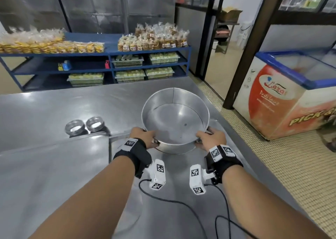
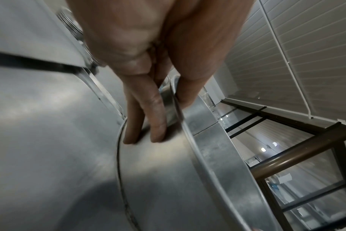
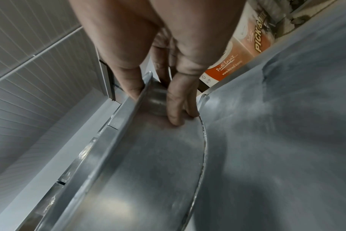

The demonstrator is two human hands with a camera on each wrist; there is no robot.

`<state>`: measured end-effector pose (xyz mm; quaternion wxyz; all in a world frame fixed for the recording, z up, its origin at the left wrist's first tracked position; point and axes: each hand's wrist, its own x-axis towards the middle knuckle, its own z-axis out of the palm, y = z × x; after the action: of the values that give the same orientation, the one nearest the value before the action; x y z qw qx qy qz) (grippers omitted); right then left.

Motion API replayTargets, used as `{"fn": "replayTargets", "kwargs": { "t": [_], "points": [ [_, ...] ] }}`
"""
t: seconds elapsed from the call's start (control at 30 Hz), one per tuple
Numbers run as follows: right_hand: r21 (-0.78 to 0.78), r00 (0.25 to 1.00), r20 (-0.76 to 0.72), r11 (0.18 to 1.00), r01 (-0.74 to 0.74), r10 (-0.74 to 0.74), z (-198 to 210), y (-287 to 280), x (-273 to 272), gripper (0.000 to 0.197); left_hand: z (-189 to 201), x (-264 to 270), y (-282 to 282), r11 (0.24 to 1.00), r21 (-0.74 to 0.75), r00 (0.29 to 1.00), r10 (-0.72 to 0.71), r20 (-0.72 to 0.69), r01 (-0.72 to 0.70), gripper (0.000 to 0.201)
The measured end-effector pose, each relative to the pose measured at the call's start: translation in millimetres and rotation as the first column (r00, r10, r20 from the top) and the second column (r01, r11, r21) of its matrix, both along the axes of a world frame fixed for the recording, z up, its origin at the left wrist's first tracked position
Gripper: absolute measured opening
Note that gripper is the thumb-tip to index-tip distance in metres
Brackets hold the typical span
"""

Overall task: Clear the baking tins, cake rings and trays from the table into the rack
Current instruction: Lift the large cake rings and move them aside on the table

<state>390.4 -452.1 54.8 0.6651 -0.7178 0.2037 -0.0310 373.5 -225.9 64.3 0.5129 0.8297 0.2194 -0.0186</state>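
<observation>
Steel rim pinched on both sides: the left hand point(image 1: 143, 136) and right hand point(image 1: 211, 137) each clamp the big round baking tin point(image 1: 174, 118), thumbs inside, fingers point(image 2: 158, 125) down its outer wall. Beneath it lies the steel table point(image 1: 54, 166); left of the grip stand two small cake rings point(image 1: 84, 127).

Both forearms reach up from the bottom of the frame; left hand point(image 1: 143, 136) and right hand point(image 1: 211, 138) each pinch mid-frame, thumbs over, fingers point(image 2: 157, 125) pointing down.
</observation>
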Motion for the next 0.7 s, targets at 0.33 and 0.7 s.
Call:
{"fn": "replayTargets", "kwargs": {
  "t": [0.33, 0.7],
  "points": [
    [0.077, 0.994, 0.084, 0.995, -0.071, 0.065, -24, -55, 174, 0.022, -37, 176, -55, 0.947, -0.298, 0.990, 0.136, 0.041, -0.118, 0.023],
    [0.034, 0.993, 0.095, 0.997, -0.071, 0.067, -49, -83, 262, 0.012, -75, 265, -82, 0.937, -0.336, 0.981, 0.146, 0.129, -0.095, 0.028]
  ]
}}
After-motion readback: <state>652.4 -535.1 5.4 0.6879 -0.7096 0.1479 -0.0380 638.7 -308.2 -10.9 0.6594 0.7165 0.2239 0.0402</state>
